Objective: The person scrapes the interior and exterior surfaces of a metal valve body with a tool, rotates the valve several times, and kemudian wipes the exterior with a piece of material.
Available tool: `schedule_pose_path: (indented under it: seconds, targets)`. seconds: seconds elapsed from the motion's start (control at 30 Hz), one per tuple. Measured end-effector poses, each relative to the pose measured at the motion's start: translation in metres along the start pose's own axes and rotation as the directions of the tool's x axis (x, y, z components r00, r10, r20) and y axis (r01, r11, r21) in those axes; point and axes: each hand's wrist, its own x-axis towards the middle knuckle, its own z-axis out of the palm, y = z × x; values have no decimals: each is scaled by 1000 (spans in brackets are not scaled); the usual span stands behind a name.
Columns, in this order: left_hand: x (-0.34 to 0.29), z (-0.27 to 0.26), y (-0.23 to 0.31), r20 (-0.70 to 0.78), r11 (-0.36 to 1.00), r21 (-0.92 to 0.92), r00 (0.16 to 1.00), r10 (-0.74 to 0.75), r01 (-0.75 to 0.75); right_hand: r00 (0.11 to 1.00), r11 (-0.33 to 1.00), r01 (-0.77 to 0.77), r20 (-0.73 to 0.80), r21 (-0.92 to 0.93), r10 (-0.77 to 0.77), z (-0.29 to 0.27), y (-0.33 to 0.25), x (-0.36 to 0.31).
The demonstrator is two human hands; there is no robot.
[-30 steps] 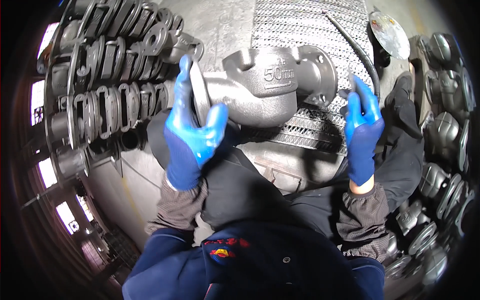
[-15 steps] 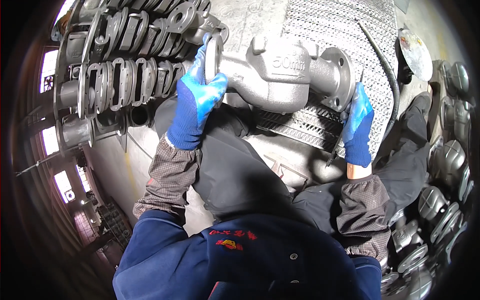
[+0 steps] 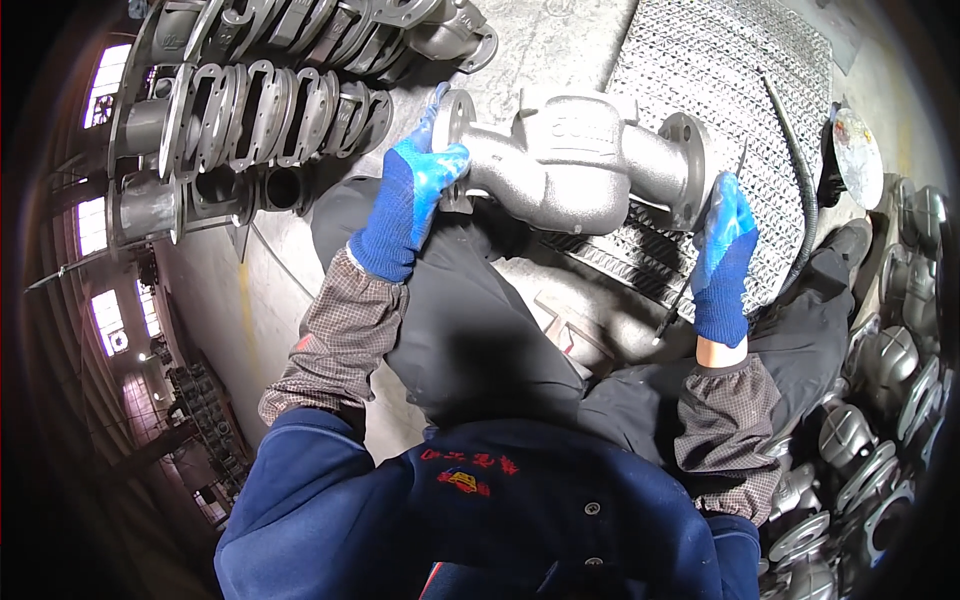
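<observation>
A silvery cast-metal valve body (image 3: pixel 575 170) with a round flange at each end lies across in front of me, over the textured mat. My left hand (image 3: pixel 415 190), in a blue coated glove, is closed around the left flange (image 3: pixel 457 125), thumb on its inner side. Beside the right flange (image 3: pixel 688 170) is my gloved right hand (image 3: pixel 725 250), fingers pointing away from me and held together. A thin dark rod-like tool (image 3: pixel 676 312) runs behind that hand, its tip showing past the fingers; the grip is partly hidden.
Stacks of grey flanged castings (image 3: pixel 270 110) stand at the left. More castings (image 3: pixel 860 430) lie along the right. A dark hose (image 3: pixel 800 180) curves over the textured metal mat (image 3: pixel 690 60). A round pale disc (image 3: pixel 857 160) stands beyond it. My bent legs frame the near side.
The view has turned slightly, so the left stacks appear higher and the mat farther right. The valve body sits slightly lower in the picture, with both hands still in place beside its flanges.
</observation>
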Motion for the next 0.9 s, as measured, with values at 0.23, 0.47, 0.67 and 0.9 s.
schedule_pose_path:
  seconds: [0.23, 0.47, 0.67, 0.9]
  targets:
    - [-20, 18, 30, -68, 967, 116, 969, 237, -228, 992, 991, -98, 83, 88, 91, -5, -7, -7]
    - [-22, 15, 61, 360, 160, 583, 430, 828, -796, 919, 887, -363, 265, 287, 290, -25, 3, 14]
    - [-33, 58, 89, 297, 610, 481, 771, 562, -630, 972, 974, -200, 150, 105, 183, -57, 36, 20]
    - [-29, 43, 72, 519, 173, 668, 620, 588, -724, 904, 849, -426, 172, 312, 391, -16, 48, -20]
